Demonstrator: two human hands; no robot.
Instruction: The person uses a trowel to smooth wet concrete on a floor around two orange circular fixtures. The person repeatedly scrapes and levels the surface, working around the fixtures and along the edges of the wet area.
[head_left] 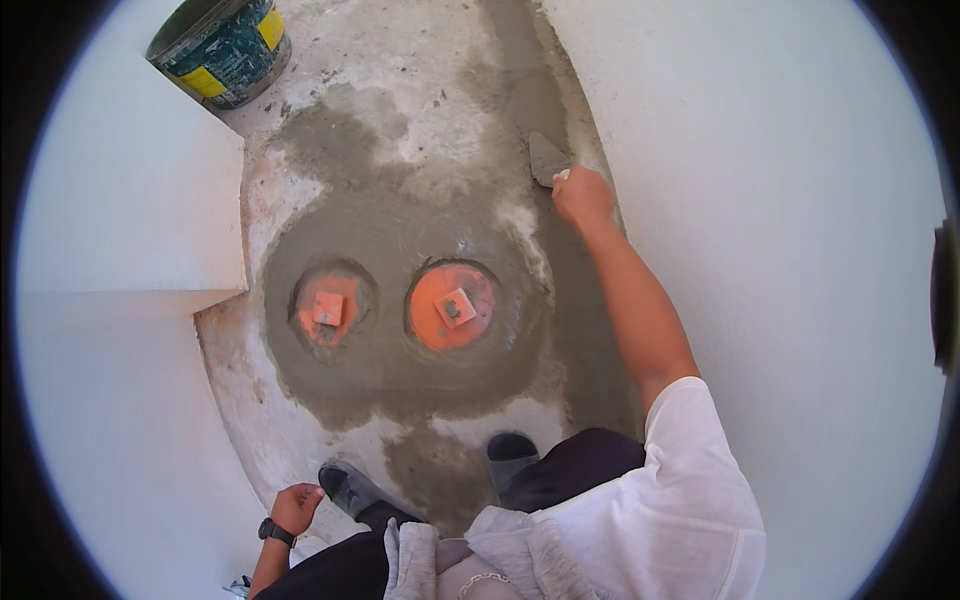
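My right hand (584, 197) reaches far forward and is closed around the handle of a trowel (547, 158). The grey, cement-smeared blade rests against a band of wet mortar (535, 105) that runs along the foot of the right wall. Low at the left, my left hand (297, 508), with a dark watch at the wrist, hangs near my knee with its fingers curled in and nothing visible in them. Between my arms, a smoothed patch of grey mortar (390, 375) surrounds two round orange caps, the left one (326, 308) and the right one (452, 306), each with a raised square centre.
A dark green bucket (228, 62) with yellow patches stands at the far left, behind the corner of a white wall (130, 190). Another white wall (770, 200) rises along the right. My sandalled feet (345, 488) are just below the mortar patch, on the concrete floor (230, 385).
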